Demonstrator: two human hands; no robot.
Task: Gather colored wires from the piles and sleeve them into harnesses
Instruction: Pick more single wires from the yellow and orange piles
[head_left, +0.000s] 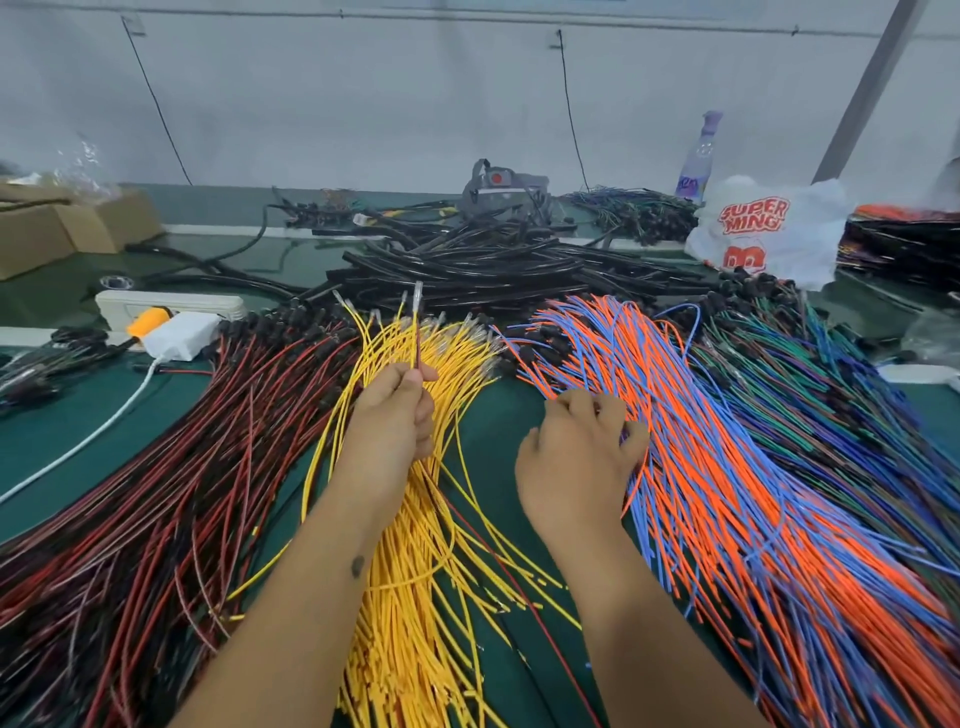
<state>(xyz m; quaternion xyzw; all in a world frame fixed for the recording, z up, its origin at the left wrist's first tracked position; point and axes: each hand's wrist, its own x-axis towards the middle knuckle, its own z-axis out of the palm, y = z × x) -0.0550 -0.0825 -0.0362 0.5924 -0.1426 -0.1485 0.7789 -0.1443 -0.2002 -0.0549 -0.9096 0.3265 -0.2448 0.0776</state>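
Left hand (397, 410) pinches wires (417, 332); bag (763, 228) reads "SUPER MING".

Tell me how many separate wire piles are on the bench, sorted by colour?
Red and black pile: 1
Yellow pile: 1
Orange and blue pile: 1
Green, blue and purple pile: 1
Total: 4 piles in front. The left hand pinches a few wires; the right hand reaches into the orange and blue pile.

A green table (498, 415) carries wire piles — red-black (171, 467), yellow (415, 597), orange-blue (727, 467) — and black sleeves (493, 265).
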